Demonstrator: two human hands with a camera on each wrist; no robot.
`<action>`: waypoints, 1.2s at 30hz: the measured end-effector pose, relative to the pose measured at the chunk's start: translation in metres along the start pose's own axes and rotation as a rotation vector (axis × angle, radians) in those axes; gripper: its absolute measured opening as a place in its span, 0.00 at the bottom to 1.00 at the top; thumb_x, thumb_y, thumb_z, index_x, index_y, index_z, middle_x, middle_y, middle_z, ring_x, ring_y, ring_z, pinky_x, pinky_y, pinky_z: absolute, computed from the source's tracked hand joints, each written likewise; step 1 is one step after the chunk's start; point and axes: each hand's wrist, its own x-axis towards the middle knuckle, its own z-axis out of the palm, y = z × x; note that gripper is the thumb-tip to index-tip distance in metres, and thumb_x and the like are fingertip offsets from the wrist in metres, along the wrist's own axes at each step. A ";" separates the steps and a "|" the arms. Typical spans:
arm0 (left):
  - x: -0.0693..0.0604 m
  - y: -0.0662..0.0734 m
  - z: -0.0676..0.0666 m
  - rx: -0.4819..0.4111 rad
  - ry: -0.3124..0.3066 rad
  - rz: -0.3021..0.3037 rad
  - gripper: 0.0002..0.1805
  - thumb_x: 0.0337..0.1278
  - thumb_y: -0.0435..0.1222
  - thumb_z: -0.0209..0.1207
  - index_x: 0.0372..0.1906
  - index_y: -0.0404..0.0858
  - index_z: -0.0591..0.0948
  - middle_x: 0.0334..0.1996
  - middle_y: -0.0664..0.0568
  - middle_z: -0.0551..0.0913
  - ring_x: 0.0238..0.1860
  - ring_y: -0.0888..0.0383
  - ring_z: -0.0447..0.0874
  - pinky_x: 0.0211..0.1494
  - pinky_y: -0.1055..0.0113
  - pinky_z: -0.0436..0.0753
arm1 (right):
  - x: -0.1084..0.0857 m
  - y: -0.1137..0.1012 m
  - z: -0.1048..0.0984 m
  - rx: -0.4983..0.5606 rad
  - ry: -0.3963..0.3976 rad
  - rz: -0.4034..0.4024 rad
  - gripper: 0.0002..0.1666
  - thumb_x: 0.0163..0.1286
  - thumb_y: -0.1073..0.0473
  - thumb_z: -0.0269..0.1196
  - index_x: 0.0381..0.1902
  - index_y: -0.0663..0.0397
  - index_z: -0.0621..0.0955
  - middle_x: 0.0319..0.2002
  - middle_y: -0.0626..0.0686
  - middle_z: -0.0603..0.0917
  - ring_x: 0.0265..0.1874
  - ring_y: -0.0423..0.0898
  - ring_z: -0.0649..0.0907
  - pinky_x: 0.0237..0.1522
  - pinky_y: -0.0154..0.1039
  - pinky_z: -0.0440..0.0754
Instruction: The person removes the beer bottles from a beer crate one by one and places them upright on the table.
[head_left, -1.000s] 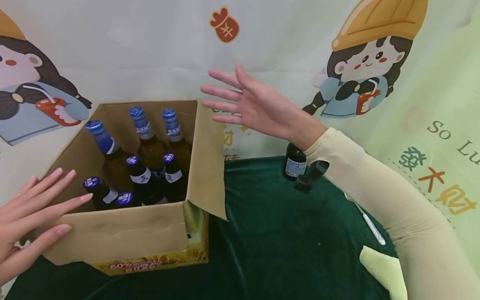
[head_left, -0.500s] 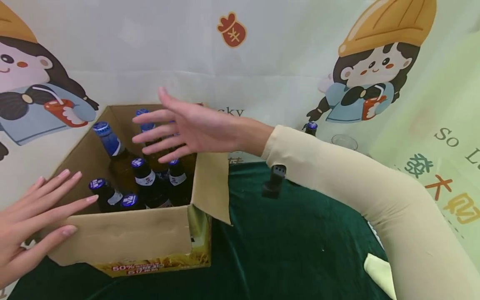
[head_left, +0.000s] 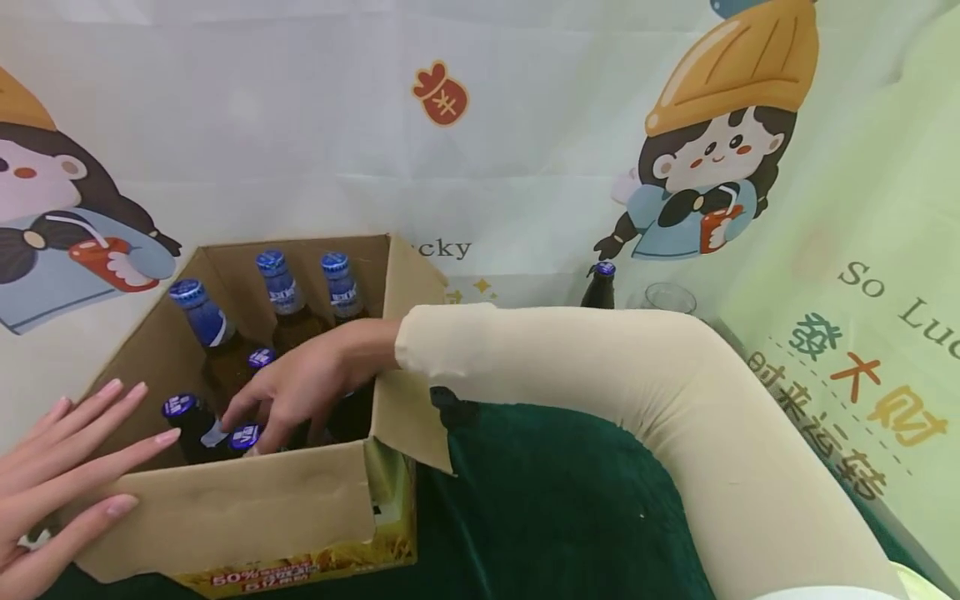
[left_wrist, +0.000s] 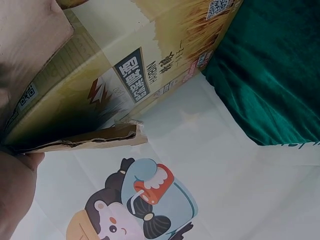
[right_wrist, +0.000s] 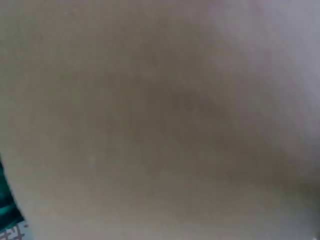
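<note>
In the head view a cardboard beer box (head_left: 240, 512) stands at left with several capped bottles inside. My right hand (head_left: 303, 379) reaches over its right side. Thumb and index finger lie either side of the blue cap of a front beer bottle (head_left: 244, 437), pinching it near the top; the neck below is hidden. Spread, straight fingers of my left hand (head_left: 63, 475) rest on the box's near left rim and flap. Left of the pinched bottle is another dark bottle (head_left: 182, 408); taller blue-necked bottles (head_left: 281, 287) stand behind. Blurred tan cardboard (right_wrist: 160, 120) fills most of the right wrist view.
A dark bottle (head_left: 600, 287) and a clear glass (head_left: 670, 297) stand at the back right, partly behind my right sleeve. The box's right flap (head_left: 412, 417) sticks outward over the green cloth (head_left: 540, 500). A printed backdrop (head_left: 525, 150) hangs behind.
My right hand has swept left and down from the open space right of the box into it, its fingers curling from spread to around a bottle top. My left hand stays on the box.
</note>
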 end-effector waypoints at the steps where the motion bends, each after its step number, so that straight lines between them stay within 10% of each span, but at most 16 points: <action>1: -0.001 -0.001 0.001 0.001 -0.004 -0.004 0.33 0.59 0.36 0.68 0.70 0.52 0.76 0.81 0.49 0.56 0.84 0.53 0.39 0.87 0.41 0.33 | 0.003 -0.001 0.002 -0.021 -0.008 0.010 0.37 0.75 0.57 0.61 0.78 0.37 0.62 0.73 0.38 0.68 0.62 0.35 0.75 0.57 0.31 0.86; 5: -0.001 -0.002 0.001 -0.015 0.005 -0.008 0.34 0.57 0.35 0.69 0.70 0.51 0.76 0.81 0.49 0.56 0.84 0.53 0.40 0.87 0.41 0.33 | 0.013 -0.005 0.006 -0.198 0.027 -0.016 0.23 0.74 0.60 0.63 0.65 0.46 0.78 0.50 0.42 0.81 0.44 0.34 0.79 0.43 0.23 0.83; 9: 0.000 0.000 0.002 -0.037 0.023 -0.007 0.31 0.61 0.37 0.67 0.70 0.50 0.76 0.81 0.50 0.57 0.84 0.52 0.41 0.87 0.41 0.34 | 0.018 -0.003 0.006 -0.341 0.110 -0.119 0.05 0.72 0.60 0.64 0.43 0.52 0.86 0.26 0.45 0.74 0.26 0.37 0.75 0.25 0.27 0.72; 19: 0.003 0.003 -0.001 -0.032 0.041 0.021 0.27 0.67 0.40 0.63 0.70 0.47 0.76 0.80 0.47 0.58 0.84 0.49 0.43 0.88 0.42 0.36 | 0.023 0.001 0.009 -0.545 0.149 -0.296 0.07 0.74 0.60 0.63 0.41 0.52 0.87 0.25 0.43 0.75 0.26 0.35 0.72 0.27 0.26 0.68; 28: 0.002 0.010 -0.004 -0.039 0.039 -0.005 0.29 0.65 0.41 0.65 0.70 0.48 0.76 0.80 0.50 0.58 0.84 0.51 0.43 0.89 0.49 0.37 | -0.003 -0.003 0.010 -0.417 0.303 -0.186 0.11 0.74 0.50 0.63 0.38 0.50 0.86 0.27 0.45 0.78 0.27 0.37 0.76 0.27 0.26 0.74; 36: 0.000 0.012 -0.004 -0.036 0.029 -0.014 0.31 0.60 0.37 0.67 0.70 0.47 0.76 0.81 0.48 0.58 0.84 0.51 0.42 0.89 0.47 0.37 | -0.058 -0.005 -0.003 -0.220 0.635 -0.240 0.15 0.77 0.47 0.59 0.38 0.52 0.82 0.27 0.47 0.78 0.29 0.40 0.77 0.30 0.29 0.77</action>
